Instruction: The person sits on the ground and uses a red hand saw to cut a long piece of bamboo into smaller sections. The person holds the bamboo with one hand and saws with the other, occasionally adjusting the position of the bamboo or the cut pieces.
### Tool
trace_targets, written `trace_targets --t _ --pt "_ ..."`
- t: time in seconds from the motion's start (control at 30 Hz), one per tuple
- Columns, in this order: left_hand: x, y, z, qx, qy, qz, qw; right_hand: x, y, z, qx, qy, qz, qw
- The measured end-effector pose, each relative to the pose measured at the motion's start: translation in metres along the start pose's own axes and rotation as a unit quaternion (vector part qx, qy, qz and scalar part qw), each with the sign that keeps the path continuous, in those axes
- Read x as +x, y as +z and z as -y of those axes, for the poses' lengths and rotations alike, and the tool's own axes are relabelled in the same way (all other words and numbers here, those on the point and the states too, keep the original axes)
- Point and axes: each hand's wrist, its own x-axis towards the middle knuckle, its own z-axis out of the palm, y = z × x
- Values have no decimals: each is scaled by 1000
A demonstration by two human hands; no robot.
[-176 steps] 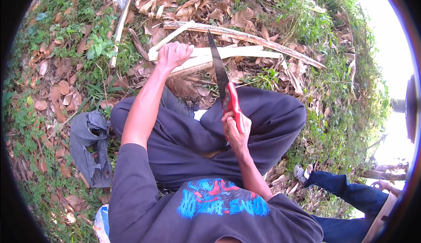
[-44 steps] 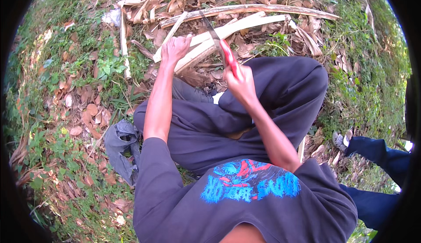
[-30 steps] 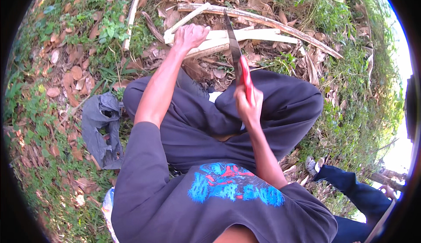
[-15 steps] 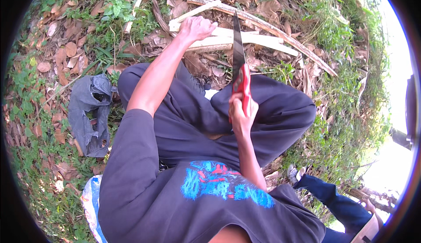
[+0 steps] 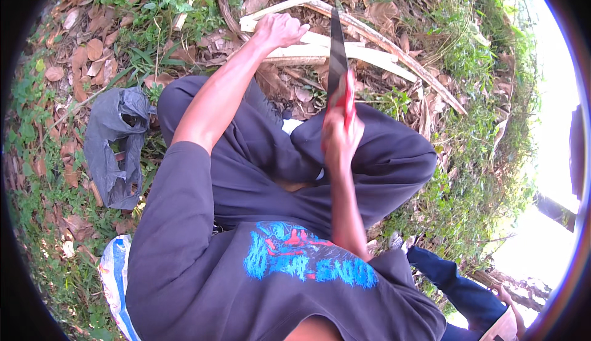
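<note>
My right hand (image 5: 342, 136) is wrapped round the red handle of a handsaw (image 5: 337, 51). Its dark, tapering blade points away from me and crosses over the pale wood strips (image 5: 377, 59) on the ground; whether the teeth touch wood cannot be made out. My left hand (image 5: 282, 31) is closed over the pale strips, left of the blade, and appears to grip one of them. Its fingertips are hidden under the hand. Motion blurs the handle and the right-hand fingers.
My crossed legs in dark trousers (image 5: 381, 156) lie just below the saw. A long rough stick (image 5: 425, 73) lies beyond the strips. At left is a crumpled dark plastic bag (image 5: 98, 138), with a white-and-blue sack (image 5: 114, 273) below it. Another person's leg (image 5: 455, 282) shows at lower right.
My right hand has pushed forward, away from me, with the saw. My left hand stays on the wood strips. The whole view has shifted slightly.
</note>
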Motion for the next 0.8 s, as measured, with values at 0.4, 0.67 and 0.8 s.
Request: trace_targets --t 0.4,0.67,0.8 --pt "-2 -6 -12 -3 -15 37 999 -33 2 26 53 83 -32 995" --pt "4 -19 -10 -22 -50 68 996 -65 -3 28 59 85 -2 995" --pt "1 -15 -21 -32 -40 27 998 39 13 -2 78 63 -7 995"
